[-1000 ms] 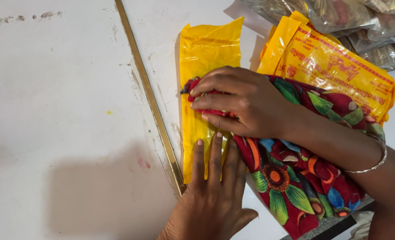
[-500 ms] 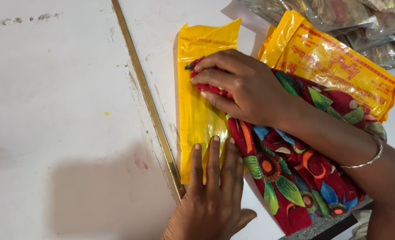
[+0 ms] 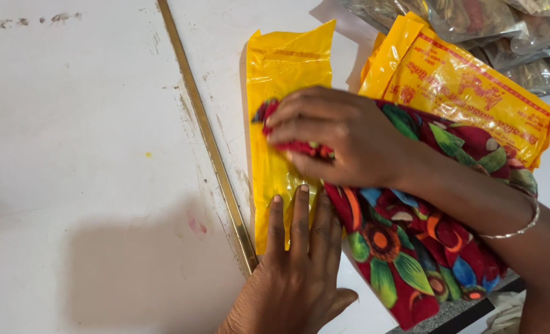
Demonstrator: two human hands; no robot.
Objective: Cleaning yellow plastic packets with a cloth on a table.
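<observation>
Both hands work one yellow bag (image 3: 287, 93). Right hand (image 3: 343, 139) is curled, fingers bent over the end of a folded floral cloth (image 3: 411, 247), pressing it down onto the bag. Left hand (image 3: 296, 266) lies flat and spread, fingertips on the bag's near end, grasping nothing.

Under both hands, the bag lies flat with its long axis running away from the person, its far end beyond the right hand. The cloth runs from the right hand's fingers back under the right wrist, slanting toward the near right.

Beyond the right wrist rests a second, filled yellow packet (image 3: 467, 93), and past it clear packets (image 3: 522, 37), contents unclear.

All sit on a white table (image 3: 70, 154); a brass strip (image 3: 203, 130) runs just left of the bag.
</observation>
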